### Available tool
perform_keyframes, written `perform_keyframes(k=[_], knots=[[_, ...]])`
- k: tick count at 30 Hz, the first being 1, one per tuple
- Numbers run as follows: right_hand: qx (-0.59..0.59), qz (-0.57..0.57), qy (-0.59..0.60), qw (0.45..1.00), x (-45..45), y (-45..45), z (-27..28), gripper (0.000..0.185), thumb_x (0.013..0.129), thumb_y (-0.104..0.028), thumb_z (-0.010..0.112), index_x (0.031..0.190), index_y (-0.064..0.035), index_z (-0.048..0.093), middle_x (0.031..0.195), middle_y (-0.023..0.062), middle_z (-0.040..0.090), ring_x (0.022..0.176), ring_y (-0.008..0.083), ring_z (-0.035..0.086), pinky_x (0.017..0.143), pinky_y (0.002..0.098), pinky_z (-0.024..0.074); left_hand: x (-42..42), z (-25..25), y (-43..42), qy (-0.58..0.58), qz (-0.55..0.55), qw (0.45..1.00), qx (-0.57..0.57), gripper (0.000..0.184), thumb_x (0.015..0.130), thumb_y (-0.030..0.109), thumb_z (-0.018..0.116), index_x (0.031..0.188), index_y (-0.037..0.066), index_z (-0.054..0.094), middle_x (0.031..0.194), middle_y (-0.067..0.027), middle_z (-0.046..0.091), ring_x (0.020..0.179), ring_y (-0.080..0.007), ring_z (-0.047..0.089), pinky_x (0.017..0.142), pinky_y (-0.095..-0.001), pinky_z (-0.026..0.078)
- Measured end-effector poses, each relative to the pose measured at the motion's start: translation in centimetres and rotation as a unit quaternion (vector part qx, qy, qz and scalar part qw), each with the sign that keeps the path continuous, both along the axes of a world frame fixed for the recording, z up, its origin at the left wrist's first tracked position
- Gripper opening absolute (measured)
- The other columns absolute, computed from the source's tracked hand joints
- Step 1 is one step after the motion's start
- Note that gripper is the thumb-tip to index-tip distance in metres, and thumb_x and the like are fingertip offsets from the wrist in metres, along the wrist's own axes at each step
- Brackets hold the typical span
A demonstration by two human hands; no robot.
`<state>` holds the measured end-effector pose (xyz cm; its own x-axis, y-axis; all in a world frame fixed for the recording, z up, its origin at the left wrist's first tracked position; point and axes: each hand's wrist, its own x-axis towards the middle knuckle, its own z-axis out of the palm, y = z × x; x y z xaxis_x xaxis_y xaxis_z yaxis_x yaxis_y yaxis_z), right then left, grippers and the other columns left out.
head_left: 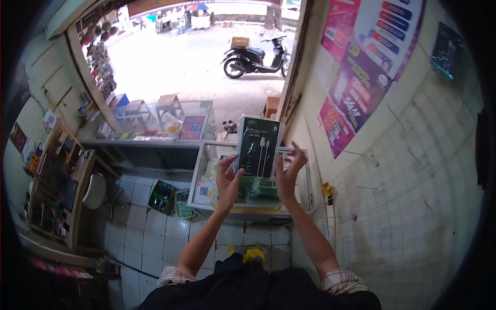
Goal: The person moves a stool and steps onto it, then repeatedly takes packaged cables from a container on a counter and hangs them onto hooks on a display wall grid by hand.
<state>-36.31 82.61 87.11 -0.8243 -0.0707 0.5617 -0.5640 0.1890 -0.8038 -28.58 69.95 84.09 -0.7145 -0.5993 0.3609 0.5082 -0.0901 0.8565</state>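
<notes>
Over the glass-topped bench — charging-cable pack pinched at 8 o'clock by half-curled left hand; right hand half-open at 4 o'clock — contact unclear.

A dark rectangular cable package in clear plastic is held upright between the left hand and the right hand, above a white-framed glass-topped desk. Beyond the glass display counter, a black motor scooter is seen parked.

Tiled floor, glass display counter, bright street beyond.
</notes>
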Motion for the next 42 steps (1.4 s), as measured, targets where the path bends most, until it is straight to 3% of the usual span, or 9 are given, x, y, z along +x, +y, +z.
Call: perform_keyframes(k=[5, 8, 18, 24, 25, 29, 36, 40, 42], knots=[[-0.09, 0.098, 0.072, 0.988, -2.8, 5.8, 7.7, 0.076, 0.083, -0.027, 0.057, 0.137, -0.0076, 0.008, 0.134, 0.016, 0.02, 0.122, 0.0275, 0.03, 0.099, 0.039, 0.028, -0.7, 4.7, 4.2, 0.072, -0.066, 0.995, -0.036, 0.041, 0.077, -0.006, 0.058, 0.113, 0.001, 0.041, 0.115, -0.0081, 0.043, 0.104, -0.0158, 0.047, 0.088, -0.0265, 0.04], [-0.146, 0.192, 0.04, 0.97, -1.5, 8.8, 10.1, 0.085, 0.08, -0.019, 0.062, 0.137, -0.0112, -0.001, 0.128, 0.0179, 0.03, 0.11, 0.0261, 0.045, 0.094, 0.0381, 0.036, -1.8, 6.3, 7.8, 0.098, -0.124, 0.987, -0.025, 0.041, 0.077, -0.005, 0.059, 0.113, 0.002, 0.041, 0.116, -0.0085, 0.042, 0.105, -0.0172, 0.047, 0.09, -0.0279, 0.04], [-0.074, 0.068, 0.099, 0.99, 3.3, 19.0, 13.8, 0.07, 0.084, -0.008, 0.054, 0.136, -0.0087, 0.008, 0.118, 0.0137, 0.036, 0.105, 0.0201, 0.048, 0.086, 0.0295, 0.0424, -4.2, 10.6, 18.0, 0.165, -0.282, 0.945, 0.02, 0.047, 0.08, 0.0, 0.056, 0.121, 0.003, 0.033, 0.119, -0.008, 0.037, 0.107, -0.0182, 0.045, 0.089, -0.0279, 0.04], [0.06, -0.081, 0.237, 0.966, 3.0, 20.4, 20.2, 0.048, 0.087, -0.011, 0.048, 0.13, -0.0056, 0.028, 0.118, 0.0149, 0.04, 0.111, 0.0243, 0.043, 0.093, 0.0349, 0.0342, -9.1, 19.6, 19.0, 0.316, -0.267, 0.904, -0.112, 0.072, 0.082, 0.012, 0.055, 0.135, 0.01, 0.007, 0.137, -0.0133, 0.015, 0.13, -0.0266, 0.014, 0.104, -0.0392, 0.019], [0.054, -0.1, 0.261, 0.959, 3.3, 19.9, 21.8, 0.042, 0.087, -0.013, 0.048, 0.127, -0.0062, 0.036, 0.116, 0.0141, 0.04, 0.111, 0.0254, 0.04, 0.094, 0.0353, 0.0316, -8.2, 22.1, 19.3, 0.304, -0.373, 0.876, -0.027, 0.075, 0.082, 0.01, 0.054, 0.136, 0.01, 0.002, 0.138, -0.0142, 0.012, 0.129, -0.0283, 0.016, 0.104, -0.0403, 0.02], [0.101, -0.164, 0.346, 0.918, 2.5, 18.9, 27.5, 0.04, 0.086, -0.011, 0.048, 0.124, -0.0067, 0.039, 0.113, 0.0137, 0.042, 0.108, 0.0257, 0.042, 0.093, 0.0349, 0.0328, -10.6, 27.3, 19.5, 0.351, -0.389, 0.848, -0.077, 0.072, 0.083, 0.006, 0.051, 0.137, 0.011, 0.003, 0.135, -0.0186, 0.017, 0.124, -0.027, 0.026, 0.099, -0.0361, 0.03], [0.156, -0.256, 0.466, 0.833, -4.7, 17.9, 37.8, 0.042, 0.084, -0.011, 0.05, 0.124, -0.0071, 0.039, 0.117, 0.0156, 0.043, 0.107, 0.029, 0.042, 0.093, 0.0377, 0.0313, -17.3, 35.6, 19.2, 0.349, -0.376, 0.853, -0.098, 0.066, 0.085, 0.008, 0.05, 0.137, 0.011, 0.009, 0.129, -0.0195, 0.029, 0.102, -0.0195, 0.047, 0.075, -0.0264, 0.047], [0.176, -0.285, 0.48, 0.811, -8.1, 18.0, 41.7, 0.042, 0.083, -0.01, 0.052, 0.123, -0.0049, 0.039, 0.118, 0.0146, 0.045, 0.111, 0.0275, 0.043, 0.094, 0.0358, 0.032, -21.4, 39.6, 20.1, 0.463, -0.189, 0.85, -0.165, 0.055, 0.086, 0.009, 0.05, 0.135, 0.012, 0.024, 0.109, -0.019, 0.042, 0.082, -0.0167, 0.052, 0.067, -0.0274, 0.049], [0.18, -0.311, 0.457, 0.814, -9.1, 18.2, 43.0, 0.043, 0.082, -0.009, 0.052, 0.122, -0.0069, 0.04, 0.116, 0.0151, 0.047, 0.107, 0.0288, 0.045, 0.091, 0.0364, 0.0339, -22.8, 40.7, 20.8, 0.38, -0.287, 0.867, -0.147, 0.051, 0.086, 0.009, 0.049, 0.133, 0.012, 0.029, 0.105, -0.0178, 0.044, 0.079, -0.0172, 0.054, 0.066, -0.0278, 0.049]])
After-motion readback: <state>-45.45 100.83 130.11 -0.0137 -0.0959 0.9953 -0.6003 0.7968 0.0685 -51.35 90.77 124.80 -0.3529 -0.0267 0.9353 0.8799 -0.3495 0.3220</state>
